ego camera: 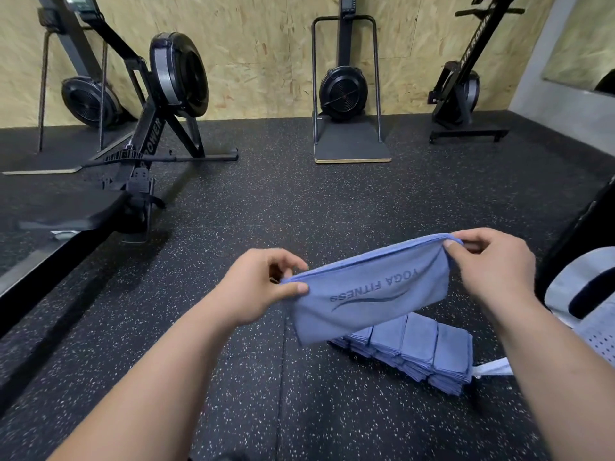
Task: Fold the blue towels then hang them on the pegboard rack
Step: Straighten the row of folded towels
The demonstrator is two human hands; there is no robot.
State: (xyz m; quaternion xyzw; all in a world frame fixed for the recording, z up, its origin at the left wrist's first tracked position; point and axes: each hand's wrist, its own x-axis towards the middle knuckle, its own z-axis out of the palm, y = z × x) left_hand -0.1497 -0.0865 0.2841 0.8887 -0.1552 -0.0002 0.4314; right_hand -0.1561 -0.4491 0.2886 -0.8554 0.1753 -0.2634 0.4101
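Both of your forearms reach in from 6 o'clock. Your left hand (263,284) pinches the blue towel (372,291) at its top left corner, thumb on the near face and fingers curled behind. Your right hand (492,261) pinches the top right corner, thumb and fingertips closed on the hem.

The towel hangs in the air between your hands at 12 o'clock. Its top edge is pulled taut and climbs toward the right hand. The print "YOGA FITNESS" faces you upside down, with a curved line under it. The bottom edge hangs free.

Just past it, at 1 o'clock, a stack of folded towels (429,347) sits on the floor (233,377) in neat rows. Its near left part is hidden behind the towel you hold. A white strap (492,367) lies just beside the stack's right end. At 3 o'clock a white mesh item (585,294) is cut off by the frame; you can't tell what it is.

Farther out, at 10 o'clock, a black rowing machine (156,128) stands with its rail running back toward 8 o'clock. At 12 o'clock an upright fan machine (344,91) stands on a flat board. At 2 o'clock another rower (459,94) is tipped up on end. All stand before a chipboard wall (266,54).
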